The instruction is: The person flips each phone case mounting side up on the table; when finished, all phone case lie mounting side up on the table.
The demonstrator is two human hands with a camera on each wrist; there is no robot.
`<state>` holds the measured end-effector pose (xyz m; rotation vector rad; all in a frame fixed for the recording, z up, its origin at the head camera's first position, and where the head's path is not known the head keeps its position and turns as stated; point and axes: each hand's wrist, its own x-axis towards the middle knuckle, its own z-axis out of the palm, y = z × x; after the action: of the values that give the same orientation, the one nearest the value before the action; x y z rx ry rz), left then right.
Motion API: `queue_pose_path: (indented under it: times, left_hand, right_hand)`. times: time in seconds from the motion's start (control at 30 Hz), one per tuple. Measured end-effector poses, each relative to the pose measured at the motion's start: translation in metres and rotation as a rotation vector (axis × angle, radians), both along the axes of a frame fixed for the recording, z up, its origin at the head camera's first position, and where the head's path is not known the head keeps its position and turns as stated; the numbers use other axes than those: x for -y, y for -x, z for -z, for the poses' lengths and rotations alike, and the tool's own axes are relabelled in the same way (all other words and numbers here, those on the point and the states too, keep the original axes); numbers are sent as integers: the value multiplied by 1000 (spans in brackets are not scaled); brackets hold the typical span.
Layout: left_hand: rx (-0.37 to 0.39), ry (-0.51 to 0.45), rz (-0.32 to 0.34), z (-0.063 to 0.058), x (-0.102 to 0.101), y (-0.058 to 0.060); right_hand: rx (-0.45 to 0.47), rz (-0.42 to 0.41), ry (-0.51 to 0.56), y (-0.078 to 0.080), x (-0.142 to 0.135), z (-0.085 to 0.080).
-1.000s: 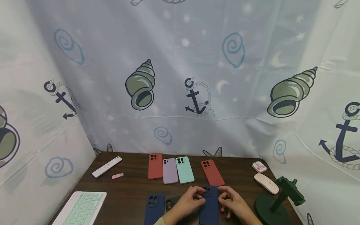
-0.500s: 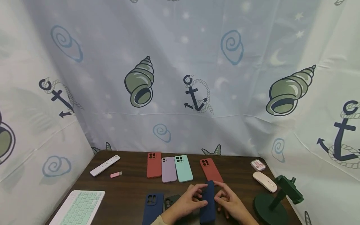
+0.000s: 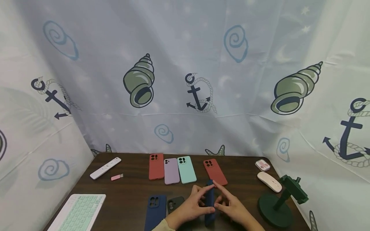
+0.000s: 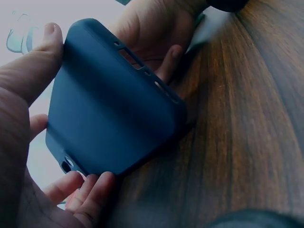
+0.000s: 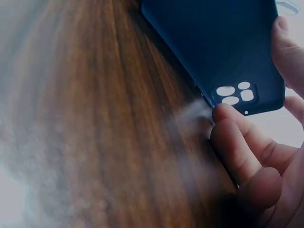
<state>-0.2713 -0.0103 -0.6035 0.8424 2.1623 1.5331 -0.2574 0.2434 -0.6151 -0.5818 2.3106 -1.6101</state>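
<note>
Against shell-print curtain, on dk wood tbl, found navy phone case stood on its long edge. Grasped from either side by L hand and R hand. Noted to L, lying flat: dk case, second navy case. Logged behind: red case.

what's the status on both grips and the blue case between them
Left grip, right grip both on blue case; tipped up on edge; red case just beyond, black case near left grip.

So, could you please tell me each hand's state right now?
Left hand: holding a dark blue phone case.
Right hand: holding the same dark blue phone case.
</note>
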Motion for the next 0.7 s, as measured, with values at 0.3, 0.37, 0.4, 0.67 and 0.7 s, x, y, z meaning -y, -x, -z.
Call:
queue_pose_path:
  times: [0.3, 0.37, 0.4, 0.67, 0.7]
  left_hand:
    - [39, 6, 14, -2, 2, 2]
    - [57, 2, 22, -2, 3, 3]
    - [67, -4, 27, -3, 4, 4]
    - [143, -45, 81, -3, 6, 7]
    - [150, -56, 90, -3, 6, 7]
  right_hand:
    - [9, -13, 18, 1, 2, 2]
    - [4, -9, 24, 2, 2, 2]
    - [5, 2, 21, 3, 2, 3]
    - [111, 149, -5, 3, 3, 1]
    - [120, 157, -2, 3, 3, 1]
